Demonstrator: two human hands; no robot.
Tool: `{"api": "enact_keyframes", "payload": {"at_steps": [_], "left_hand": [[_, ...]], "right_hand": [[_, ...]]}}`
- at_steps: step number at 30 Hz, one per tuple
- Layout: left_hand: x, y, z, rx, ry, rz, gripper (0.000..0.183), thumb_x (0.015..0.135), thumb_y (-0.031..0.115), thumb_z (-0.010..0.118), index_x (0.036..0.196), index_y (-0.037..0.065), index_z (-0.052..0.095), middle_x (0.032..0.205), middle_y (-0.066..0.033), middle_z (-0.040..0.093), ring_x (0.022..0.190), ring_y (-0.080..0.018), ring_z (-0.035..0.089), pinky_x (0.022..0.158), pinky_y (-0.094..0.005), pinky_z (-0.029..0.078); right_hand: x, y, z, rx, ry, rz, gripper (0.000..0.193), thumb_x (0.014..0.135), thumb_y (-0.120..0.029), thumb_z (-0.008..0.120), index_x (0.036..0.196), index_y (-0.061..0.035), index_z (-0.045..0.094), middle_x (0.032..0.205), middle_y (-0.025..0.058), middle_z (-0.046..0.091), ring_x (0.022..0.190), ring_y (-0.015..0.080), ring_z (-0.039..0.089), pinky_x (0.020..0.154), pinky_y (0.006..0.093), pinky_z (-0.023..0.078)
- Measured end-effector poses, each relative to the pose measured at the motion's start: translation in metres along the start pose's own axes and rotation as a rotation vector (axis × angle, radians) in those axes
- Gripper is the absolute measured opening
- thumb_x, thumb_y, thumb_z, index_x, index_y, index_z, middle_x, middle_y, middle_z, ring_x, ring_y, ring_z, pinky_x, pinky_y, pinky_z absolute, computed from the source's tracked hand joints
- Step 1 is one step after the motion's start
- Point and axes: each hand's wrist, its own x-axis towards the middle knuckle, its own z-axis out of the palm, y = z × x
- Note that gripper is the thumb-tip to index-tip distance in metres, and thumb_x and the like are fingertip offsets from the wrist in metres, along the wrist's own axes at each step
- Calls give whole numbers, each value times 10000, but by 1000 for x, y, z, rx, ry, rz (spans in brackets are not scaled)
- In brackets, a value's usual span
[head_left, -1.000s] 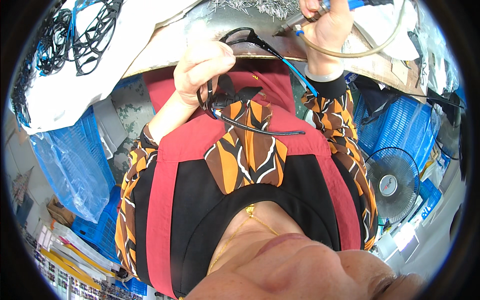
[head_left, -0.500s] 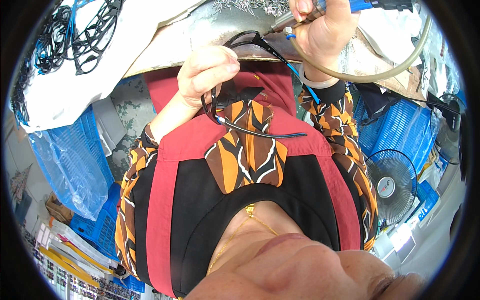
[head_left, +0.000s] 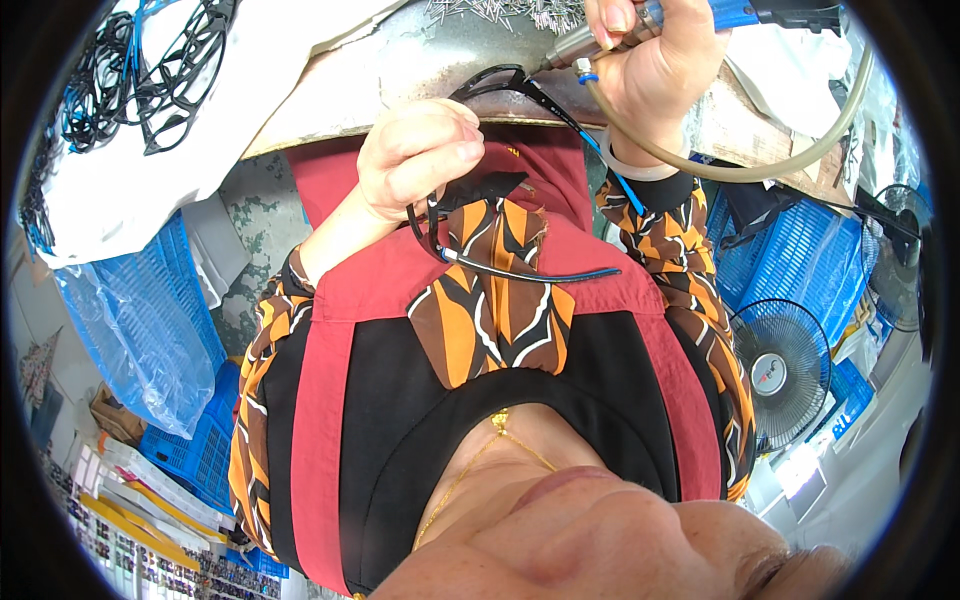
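Left grip (head_left: 418, 152) pinching glasses (head_left: 549, 104), right grip (head_left: 662, 82) clasping hosed tool (head_left: 576, 45), plastic (head_left: 140, 330) over blue basket (head_left: 197, 275)

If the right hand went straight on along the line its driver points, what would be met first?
The driver in the right hand would probably meet the black glasses frame first, near one corner. They look very close, though depth is unclear.

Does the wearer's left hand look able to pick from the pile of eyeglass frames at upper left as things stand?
Probably not: the left hand is closed on a black eyeglass frame. Otherwise the way looks free, with the pile of eyeglass frames lying uncovered on white sheeting.
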Motion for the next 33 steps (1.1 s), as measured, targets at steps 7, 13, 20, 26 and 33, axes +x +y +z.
{"api": "enact_keyframes", "payload": {"at_steps": [7,13,20,26,33], "left_hand": [[-2,3,5,80,4,8,365,788,-94,766,1134,-21,672,1053,-128,613,816,-259,679,728,-417,626],[-2,2,6,116,26,10,338,796,-84,764,1114,-12,673,1038,-121,620,852,-252,676,742,-410,633],[3,10,19,121,6,29,309,815,-71,752,1106,-13,668,1028,-125,621,844,-249,674,744,-408,635],[6,10,21,134,-1,37,307,820,-67,746,1111,-20,661,1024,-130,620,819,-252,675,732,-414,636],[5,11,19,135,-7,45,314,808,-67,754,1105,-19,664,1027,-135,626,830,-254,674,729,-412,637]], "right_hand": [[-5,-5,-3,-109,12,43,139,981,-117,584,1038,-43,480,621,11,440,470,114,458,448,238,388],[2,-6,-7,14,-5,-29,239,986,-129,589,1198,-68,497,727,16,481,515,106,444,463,231,379],[-9,-23,-7,-44,4,0,232,975,-105,584,1182,-63,490,718,17,478,520,111,452,482,234,390],[-7,-27,-4,-15,9,-33,253,984,-136,573,1207,-55,487,702,9,458,498,100,435,463,235,376],[-7,-31,-1,22,61,47,214,973,-143,587,1141,-59,484,686,6,460,494,93,448,457,224,385]]}}
